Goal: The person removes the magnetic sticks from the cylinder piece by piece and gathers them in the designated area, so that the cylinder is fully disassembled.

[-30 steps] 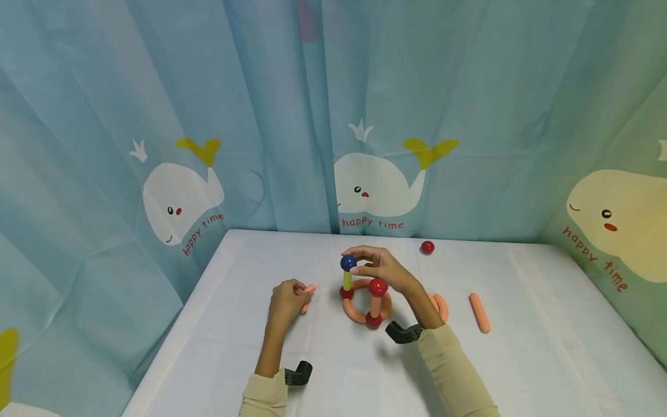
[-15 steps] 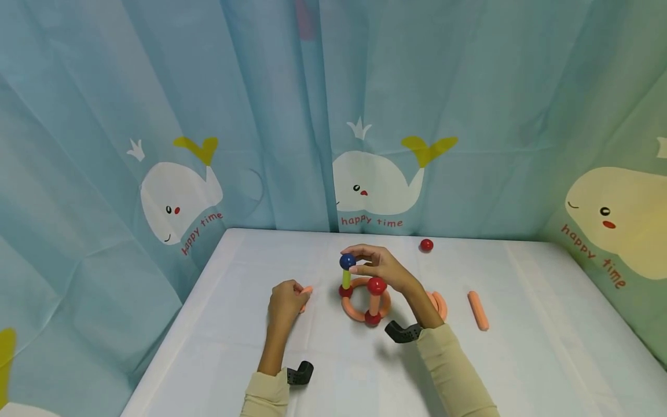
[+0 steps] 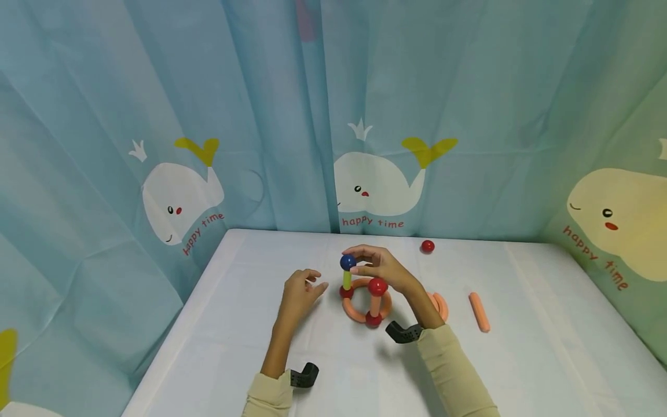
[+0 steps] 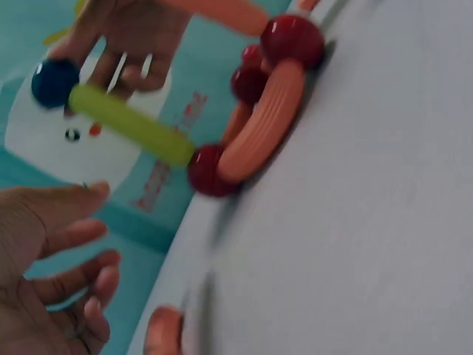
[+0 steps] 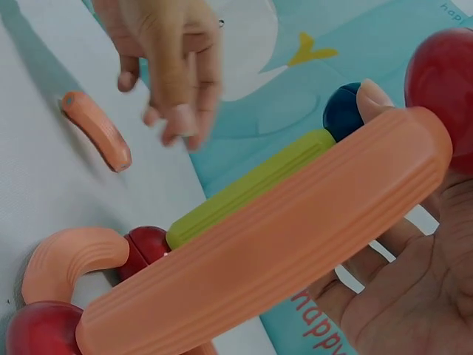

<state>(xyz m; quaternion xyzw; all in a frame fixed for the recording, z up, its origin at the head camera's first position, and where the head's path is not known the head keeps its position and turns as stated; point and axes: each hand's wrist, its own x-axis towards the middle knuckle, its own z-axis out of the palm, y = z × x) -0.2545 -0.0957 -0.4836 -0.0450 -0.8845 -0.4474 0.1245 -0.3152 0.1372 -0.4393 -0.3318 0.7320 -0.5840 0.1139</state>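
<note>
Grips a glossy dark-blue ball (image 3: 348, 262) between thumb and fingers of the right hand (image 3: 383, 269), atop an upright, ribbed yellow-green rod (image 3: 347, 281). Has the left hand (image 3: 300, 296) spread near that rod, on its left side, thumb and loosely bent fingers apart. Has a short, curved, ribbed orange piece (image 5: 97, 132) lying near the left hand, visible in both wrist views. Has a glossy red ball (image 3: 346, 292) at the foot of the yellow-green rod, set into a flat ring of curved orange arcs (image 3: 352, 313) on the white table (image 3: 219, 359). Has, at the near side of the ring, a second red ball (image 3: 373, 319) bearing an upright orange rod (image 3: 376, 306) topped by a third red ball (image 3: 377, 286). Holds the right forearm partly in front of curved orange pieces (image 3: 442, 307); farther right, has a straight orange rod (image 3: 479, 313) lying loose, and, near the far edge, a loose red ball (image 3: 428, 247). Wears beige sleeves (image 3: 458, 370). Faces a light-blue curtain (image 3: 281, 116) printed with white whales.
</note>
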